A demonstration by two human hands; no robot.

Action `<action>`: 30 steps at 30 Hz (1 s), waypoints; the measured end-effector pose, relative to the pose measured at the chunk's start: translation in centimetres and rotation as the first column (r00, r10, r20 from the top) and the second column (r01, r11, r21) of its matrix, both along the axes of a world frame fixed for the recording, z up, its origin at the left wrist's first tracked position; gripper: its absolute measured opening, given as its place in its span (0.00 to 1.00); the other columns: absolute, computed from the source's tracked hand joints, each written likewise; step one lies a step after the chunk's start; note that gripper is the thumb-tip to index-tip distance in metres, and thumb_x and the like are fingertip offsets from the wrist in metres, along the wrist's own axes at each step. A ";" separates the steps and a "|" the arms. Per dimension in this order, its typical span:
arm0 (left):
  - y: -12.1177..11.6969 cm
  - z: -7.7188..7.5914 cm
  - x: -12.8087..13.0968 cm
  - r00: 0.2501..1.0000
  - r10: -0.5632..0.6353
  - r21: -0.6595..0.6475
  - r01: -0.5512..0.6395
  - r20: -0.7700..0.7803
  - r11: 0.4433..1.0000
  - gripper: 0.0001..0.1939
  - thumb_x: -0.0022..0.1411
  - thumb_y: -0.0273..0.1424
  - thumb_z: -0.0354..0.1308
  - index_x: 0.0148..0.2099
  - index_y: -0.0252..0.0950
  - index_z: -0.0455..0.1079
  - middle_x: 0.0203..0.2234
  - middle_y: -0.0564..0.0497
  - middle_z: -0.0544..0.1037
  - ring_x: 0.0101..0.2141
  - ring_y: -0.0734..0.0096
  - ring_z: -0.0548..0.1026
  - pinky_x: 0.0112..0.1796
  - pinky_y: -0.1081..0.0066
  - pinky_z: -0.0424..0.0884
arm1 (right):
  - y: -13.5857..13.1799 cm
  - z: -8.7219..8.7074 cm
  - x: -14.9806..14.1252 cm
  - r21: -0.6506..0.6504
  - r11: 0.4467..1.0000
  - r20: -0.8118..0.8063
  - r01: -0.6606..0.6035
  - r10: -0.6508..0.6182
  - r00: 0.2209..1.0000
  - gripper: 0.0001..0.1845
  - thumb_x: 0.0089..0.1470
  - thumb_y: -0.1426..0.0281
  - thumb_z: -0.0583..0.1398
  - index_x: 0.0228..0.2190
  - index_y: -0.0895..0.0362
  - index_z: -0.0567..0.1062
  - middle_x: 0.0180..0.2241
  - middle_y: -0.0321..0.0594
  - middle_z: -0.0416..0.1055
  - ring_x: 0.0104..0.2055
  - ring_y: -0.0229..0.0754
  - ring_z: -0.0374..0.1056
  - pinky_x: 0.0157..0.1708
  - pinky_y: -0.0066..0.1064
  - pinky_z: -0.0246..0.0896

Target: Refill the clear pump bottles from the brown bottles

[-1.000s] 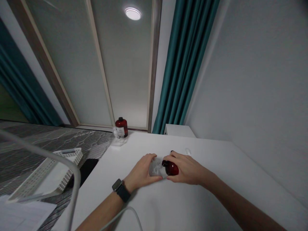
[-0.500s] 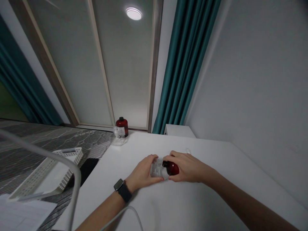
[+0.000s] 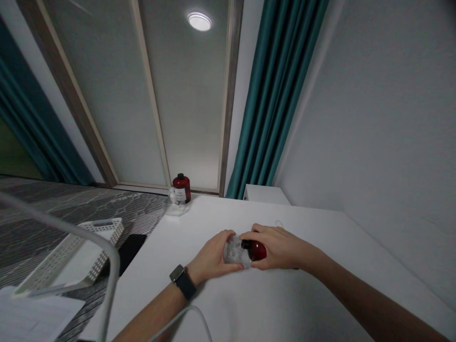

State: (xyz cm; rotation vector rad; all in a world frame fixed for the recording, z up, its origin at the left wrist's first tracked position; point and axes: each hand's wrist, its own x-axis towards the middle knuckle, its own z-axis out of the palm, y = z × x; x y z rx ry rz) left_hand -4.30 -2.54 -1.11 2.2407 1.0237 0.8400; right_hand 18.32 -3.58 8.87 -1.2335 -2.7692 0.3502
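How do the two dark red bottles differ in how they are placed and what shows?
The held bottle is tipped over in the right hand; the far bottle stands upright. The far bottle shows a white label; none is visible on the held bottle. Both have dark caps.

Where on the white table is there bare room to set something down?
The widest bare patch of table lies beyond the right hand, towards the right wall. Another lies between the forearms, right of the cable. It's crowded between the hands, around the held bottle and clear container, and at the far-left corner, by the labelled bottle.
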 end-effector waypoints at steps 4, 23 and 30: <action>0.0 0.0 0.0 1.000 -0.002 0.007 0.002 0.011 1.000 0.36 0.48 0.38 0.72 0.56 0.38 0.61 0.48 0.44 0.74 0.47 0.52 0.74 0.48 0.56 0.70 | 0.0 0.0 0.0 0.002 1.000 0.002 -0.002 0.002 1.000 0.28 0.47 0.62 0.67 0.51 0.44 0.72 0.37 0.38 0.70 0.37 0.48 0.71 0.34 0.35 0.58; -0.1 0.3 0.0 1.000 0.009 -0.021 -0.009 -0.017 1.000 0.36 0.49 0.36 0.72 0.56 0.37 0.60 0.48 0.44 0.74 0.47 0.53 0.74 0.48 0.57 0.70 | 0.0 0.3 -0.3 -0.031 1.000 0.038 0.002 -0.001 0.999 0.28 0.49 0.60 0.67 0.52 0.45 0.71 0.38 0.39 0.70 0.37 0.48 0.71 0.34 0.35 0.58; -0.1 0.1 0.0 1.000 -0.011 -0.012 0.011 -0.027 1.000 0.38 0.50 0.37 0.71 0.58 0.37 0.57 0.49 0.44 0.73 0.48 0.54 0.73 0.49 0.57 0.69 | 0.2 0.3 -0.2 -0.054 0.998 0.069 0.011 -0.007 0.998 0.28 0.50 0.58 0.65 0.53 0.45 0.70 0.39 0.39 0.69 0.38 0.48 0.71 0.36 0.35 0.57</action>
